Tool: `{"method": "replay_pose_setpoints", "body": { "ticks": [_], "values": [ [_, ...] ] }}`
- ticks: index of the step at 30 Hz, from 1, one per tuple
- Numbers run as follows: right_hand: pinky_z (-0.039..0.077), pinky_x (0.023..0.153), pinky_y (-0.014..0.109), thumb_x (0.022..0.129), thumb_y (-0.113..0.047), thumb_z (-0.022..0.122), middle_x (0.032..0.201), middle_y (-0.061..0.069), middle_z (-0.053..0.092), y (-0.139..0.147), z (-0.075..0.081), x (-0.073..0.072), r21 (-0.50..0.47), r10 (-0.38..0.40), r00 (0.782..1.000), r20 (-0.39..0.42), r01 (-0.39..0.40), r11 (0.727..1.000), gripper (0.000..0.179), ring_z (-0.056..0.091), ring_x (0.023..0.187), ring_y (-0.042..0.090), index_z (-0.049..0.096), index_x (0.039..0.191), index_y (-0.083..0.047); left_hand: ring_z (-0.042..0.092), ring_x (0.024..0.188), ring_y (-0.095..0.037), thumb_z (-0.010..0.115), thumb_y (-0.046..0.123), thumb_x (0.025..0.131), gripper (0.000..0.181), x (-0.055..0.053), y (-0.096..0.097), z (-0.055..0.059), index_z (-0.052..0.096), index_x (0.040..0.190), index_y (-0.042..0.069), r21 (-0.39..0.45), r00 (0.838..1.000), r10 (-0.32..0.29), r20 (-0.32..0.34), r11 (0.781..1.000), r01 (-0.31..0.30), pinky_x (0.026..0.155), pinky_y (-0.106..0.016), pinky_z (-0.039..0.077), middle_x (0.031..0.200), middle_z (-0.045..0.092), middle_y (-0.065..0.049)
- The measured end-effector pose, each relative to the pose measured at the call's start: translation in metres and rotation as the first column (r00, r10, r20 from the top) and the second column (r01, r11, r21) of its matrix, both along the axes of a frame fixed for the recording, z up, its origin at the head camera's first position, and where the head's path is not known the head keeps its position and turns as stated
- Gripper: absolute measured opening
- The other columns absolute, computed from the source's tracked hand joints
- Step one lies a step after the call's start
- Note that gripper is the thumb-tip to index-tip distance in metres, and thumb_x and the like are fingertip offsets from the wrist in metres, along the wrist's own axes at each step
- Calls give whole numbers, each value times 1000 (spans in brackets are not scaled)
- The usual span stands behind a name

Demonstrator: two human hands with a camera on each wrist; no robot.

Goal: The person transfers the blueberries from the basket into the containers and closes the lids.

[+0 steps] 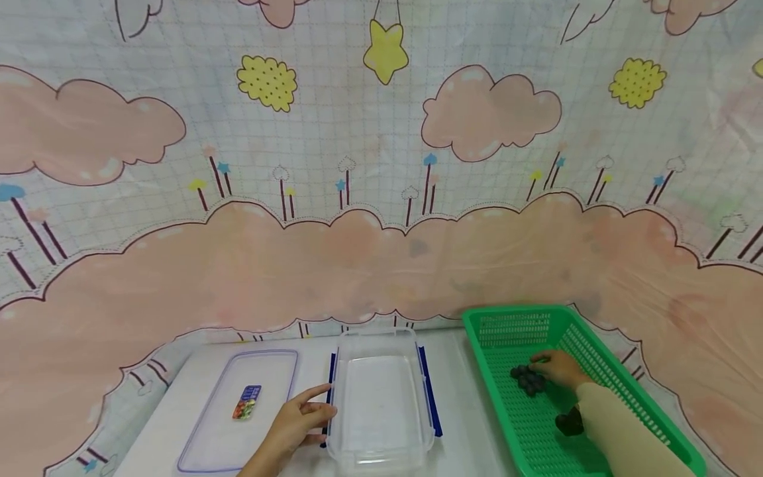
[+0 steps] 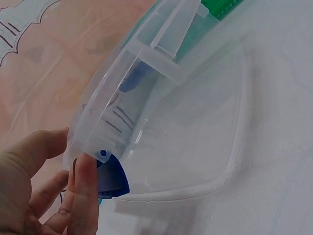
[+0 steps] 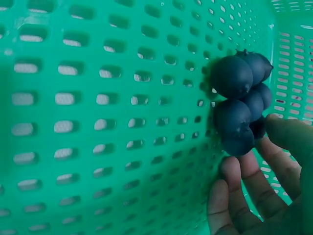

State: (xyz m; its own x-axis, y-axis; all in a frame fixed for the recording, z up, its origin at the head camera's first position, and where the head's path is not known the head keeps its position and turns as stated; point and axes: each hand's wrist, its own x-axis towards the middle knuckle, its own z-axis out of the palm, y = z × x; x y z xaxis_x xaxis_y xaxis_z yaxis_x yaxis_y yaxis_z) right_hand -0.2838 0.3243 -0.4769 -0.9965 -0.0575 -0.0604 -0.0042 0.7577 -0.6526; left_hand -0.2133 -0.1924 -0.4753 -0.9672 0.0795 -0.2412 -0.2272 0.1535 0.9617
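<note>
A clear plastic box (image 1: 381, 404) with blue side latches sits uncovered at the middle of the white table. My left hand (image 1: 298, 421) is at its left side, fingertips touching the edge beside a blue latch (image 2: 112, 178), fingers fairly straight. Inside the green basket (image 1: 485, 371) to the right, my right hand (image 1: 560, 368) pinches a cluster of dark blueberries (image 3: 239, 103) between thumb and fingers, at the cluster's near side. The cluster is close to the perforated basket floor (image 3: 122, 122). Another dark item (image 1: 570, 422) lies nearer in the basket, partly hidden by the right sleeve.
Left of the box lies a flat clear lid (image 1: 238, 450) with a purple-blue rim and a colourful label (image 1: 247, 402). A printed cloth (image 1: 381, 265) with clouds and stars hangs behind the table. The basket's raised walls surround the right hand.
</note>
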Motion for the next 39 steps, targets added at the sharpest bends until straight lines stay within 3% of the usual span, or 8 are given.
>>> {"method": "replay_pose_setpoints", "body": {
  "ticks": [5,13,26,32,39],
  "values": [
    [55,78,47,96,-14,60,116,35,59,1,-3,-1,7,-15,1000,-4,15,1000,35,66,91,37,61,118,12,66,87,-20,75,20,88,64,1,1,3,48,143,3,-16,1000,13,-4,1000,-14,67,-34,60,99,67,-4],
    [55,76,46,96,-13,60,112,33,62,2,-6,-2,16,-21,1000,-15,22,1000,31,66,88,35,64,115,11,65,86,-20,74,22,88,64,1,1,3,48,143,3,-32,1000,-15,-15,999,15,63,-33,58,98,69,-1],
    [54,73,44,94,-15,62,100,21,69,3,-7,-1,19,-43,999,-30,44,999,27,65,84,27,69,108,7,63,86,-18,73,20,89,62,3,2,3,48,143,2,-20,1000,-12,3,1000,12,64,-33,58,99,69,-2],
    [53,75,46,94,-16,62,99,21,68,-1,-6,-3,6,-52,998,-34,52,999,26,63,88,31,70,106,7,62,86,-17,73,20,89,63,4,0,2,47,144,1,-2,1000,1,10,1000,-1,63,-31,58,97,68,0],
    [50,84,55,95,-17,61,109,27,65,0,-5,-3,8,-65,997,-39,65,998,29,59,102,45,70,107,8,62,86,-17,73,19,89,63,3,1,0,47,143,2,18,1000,15,9,1000,-15,62,-30,58,95,67,1]
  ]
}}
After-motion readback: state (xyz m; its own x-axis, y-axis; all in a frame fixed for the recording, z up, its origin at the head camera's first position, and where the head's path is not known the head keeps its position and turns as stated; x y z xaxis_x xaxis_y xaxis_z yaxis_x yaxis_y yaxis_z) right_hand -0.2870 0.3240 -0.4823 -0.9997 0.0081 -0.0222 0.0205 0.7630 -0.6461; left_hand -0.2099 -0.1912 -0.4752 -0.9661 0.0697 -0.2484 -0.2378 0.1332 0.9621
